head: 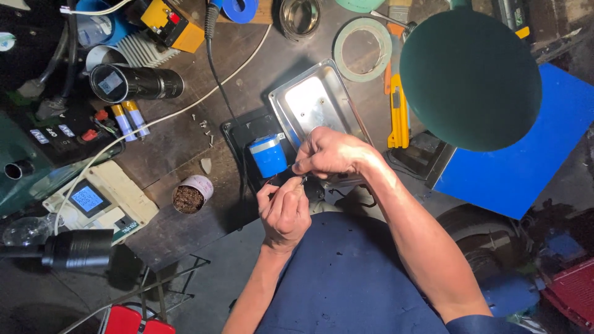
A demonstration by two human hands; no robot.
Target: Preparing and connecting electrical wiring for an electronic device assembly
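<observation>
My left hand (284, 210) and my right hand (328, 153) meet over the front edge of the dark workbench (185, 133). Their fingertips pinch a small dark part (298, 177) between them; its shape is too small to make out. Just left of the fingers stands a blue cylinder (268, 156) on a black flat device (244, 137). A shiny metal tray (317, 102) lies right behind my right hand.
A green lamp shade (470, 79) hangs at the right above a blue board (532, 148). Tape rolls (362, 41), a yellow utility knife (399, 114), a small cup of dark bits (190, 194), a black cylinder (133, 83), two batteries (130, 119) and a white meter (99, 201) crowd the bench.
</observation>
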